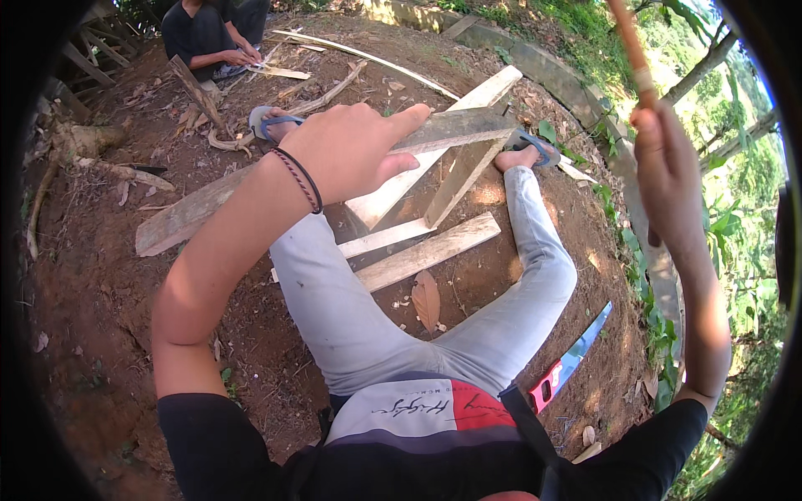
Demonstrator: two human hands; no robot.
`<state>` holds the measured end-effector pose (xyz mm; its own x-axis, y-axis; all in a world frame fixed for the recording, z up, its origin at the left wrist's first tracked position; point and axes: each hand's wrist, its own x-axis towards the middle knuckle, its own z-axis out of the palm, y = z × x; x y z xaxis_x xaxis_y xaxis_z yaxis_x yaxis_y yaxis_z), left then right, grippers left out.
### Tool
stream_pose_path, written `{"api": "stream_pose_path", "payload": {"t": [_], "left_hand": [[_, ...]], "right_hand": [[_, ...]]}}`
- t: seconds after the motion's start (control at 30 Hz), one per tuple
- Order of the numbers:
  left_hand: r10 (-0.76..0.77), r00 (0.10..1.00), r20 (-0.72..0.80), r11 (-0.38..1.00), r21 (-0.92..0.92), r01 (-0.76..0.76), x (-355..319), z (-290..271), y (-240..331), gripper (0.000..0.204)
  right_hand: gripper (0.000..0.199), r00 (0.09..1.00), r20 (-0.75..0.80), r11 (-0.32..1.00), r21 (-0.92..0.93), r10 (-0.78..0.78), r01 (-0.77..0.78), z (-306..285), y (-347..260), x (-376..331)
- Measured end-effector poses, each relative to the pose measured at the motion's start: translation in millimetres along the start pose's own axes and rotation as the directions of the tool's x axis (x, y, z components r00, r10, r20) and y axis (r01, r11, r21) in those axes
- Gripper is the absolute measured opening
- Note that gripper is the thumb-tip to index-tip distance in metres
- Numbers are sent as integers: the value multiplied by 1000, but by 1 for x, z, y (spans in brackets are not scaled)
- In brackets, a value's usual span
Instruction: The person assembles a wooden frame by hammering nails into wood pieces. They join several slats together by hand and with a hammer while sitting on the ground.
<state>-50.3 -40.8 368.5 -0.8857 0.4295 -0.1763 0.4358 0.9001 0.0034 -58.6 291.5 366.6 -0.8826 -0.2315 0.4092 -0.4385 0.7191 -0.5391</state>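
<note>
Two hands: right hand (667, 177) raised, clenching a wooden handle (632, 52); left hand (355, 152) stretched over a board (464, 125), its hold unclear.

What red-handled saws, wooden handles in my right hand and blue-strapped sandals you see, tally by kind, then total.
Red-handled saw: 1
Wooden handle in your right hand: 1
Blue-strapped sandals: 2
Total: 4

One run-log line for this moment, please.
left hand: at grey board | right hand: raised, gripping wooden handle | saw: on ground, person's right
</note>
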Motion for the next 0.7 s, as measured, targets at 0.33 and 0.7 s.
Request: {"api": "stream_pose_path", "payload": {"t": [0.33,0.7], "left_hand": [[36,998,-55,999,38,-34,-6,3,4,57],[28,998,-54,999,48,-26,-6,4,0,56]], "right_hand": [[27,921,379,921,-318,-93,224,10,3,-13],[28,957,-126,943,247,260,-223,1,-13,9]]}}
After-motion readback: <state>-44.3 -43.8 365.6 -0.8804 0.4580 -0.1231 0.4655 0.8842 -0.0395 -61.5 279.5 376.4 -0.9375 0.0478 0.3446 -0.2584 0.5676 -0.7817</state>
